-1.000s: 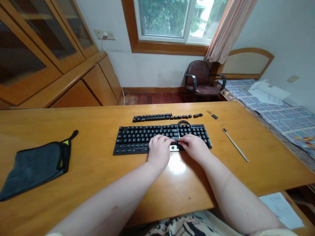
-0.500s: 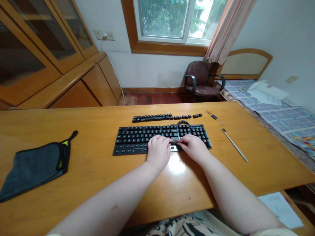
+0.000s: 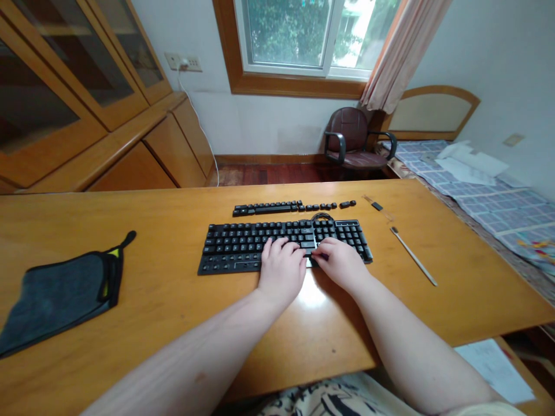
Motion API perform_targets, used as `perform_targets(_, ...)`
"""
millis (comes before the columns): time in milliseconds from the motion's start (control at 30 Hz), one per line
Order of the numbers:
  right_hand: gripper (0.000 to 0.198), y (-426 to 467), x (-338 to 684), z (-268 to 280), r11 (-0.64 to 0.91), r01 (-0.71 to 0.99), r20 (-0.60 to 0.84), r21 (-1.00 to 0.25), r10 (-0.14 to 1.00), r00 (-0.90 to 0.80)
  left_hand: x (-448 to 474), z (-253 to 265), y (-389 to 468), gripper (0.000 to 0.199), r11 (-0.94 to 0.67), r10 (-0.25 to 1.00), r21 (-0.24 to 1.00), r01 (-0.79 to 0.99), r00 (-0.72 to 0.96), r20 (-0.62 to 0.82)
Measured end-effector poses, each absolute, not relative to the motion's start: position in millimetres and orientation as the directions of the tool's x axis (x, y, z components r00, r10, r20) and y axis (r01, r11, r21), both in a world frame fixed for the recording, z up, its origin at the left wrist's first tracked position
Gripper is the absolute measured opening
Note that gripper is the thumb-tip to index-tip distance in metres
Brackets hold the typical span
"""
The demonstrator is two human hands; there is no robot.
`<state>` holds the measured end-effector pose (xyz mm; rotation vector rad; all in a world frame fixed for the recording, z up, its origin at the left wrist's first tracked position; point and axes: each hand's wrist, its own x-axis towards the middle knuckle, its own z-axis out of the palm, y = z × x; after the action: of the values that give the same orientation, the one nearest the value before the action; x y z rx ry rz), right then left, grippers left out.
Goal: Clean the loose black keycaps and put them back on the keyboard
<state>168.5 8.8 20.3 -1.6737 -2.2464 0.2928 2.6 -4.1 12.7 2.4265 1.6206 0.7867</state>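
- Left hand (image 3: 282,263), fingers fanned wider than 1 second ago, rests on the black keyboard (image 3: 232,244).
- Right hand (image 3: 339,261) bunches narrow beside it — any grip impossible to tell.
- Work stays near the front edge; loose keycaps (image 3: 273,210) line the tabletop (image 3: 160,254) behind.

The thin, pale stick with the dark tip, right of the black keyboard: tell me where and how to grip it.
Grip the thin, pale stick mid-length, probably best from above with the right hand, pinching its long sides: it lies slanted on the brown wooden table, both sides exposed, dark tip pointing away from the person.
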Motion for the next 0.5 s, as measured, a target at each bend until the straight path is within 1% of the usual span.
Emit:
perform_targets(100,0.017,7,169,23,0.274,0.895,0.096,-0.352,0.962,-0.257,6,14,-10,0.023,-0.442,0.878,0.329,0.834,0.328,0.349)
perform_targets(200,0.019,7,168,24,0.252,0.909,0.039,-0.332,0.966,-0.254,9,10,-15,0.024,-0.442,0.880,0.301,0.845,0.343,0.328)
perform_targets(300,0.020,7,165,23,0.242,0.919,0.012,-0.312,0.968,-0.251,11,5,-16,0.026,-0.450,0.879,0.279,0.848,0.365,0.308)
perform_targets(367,0.020,6,164,23,0.247,0.916,0.024,-0.315,0.967,-0.252,12,4,-16,0.028,-0.460,0.875,0.278,0.843,0.375,0.307)
perform_targets(500,0.018,6,164,22,0.252,0.911,0.109,-0.327,0.968,-0.228,9,6,-11,0.022,-0.447,0.878,0.317,0.837,0.342,0.334)
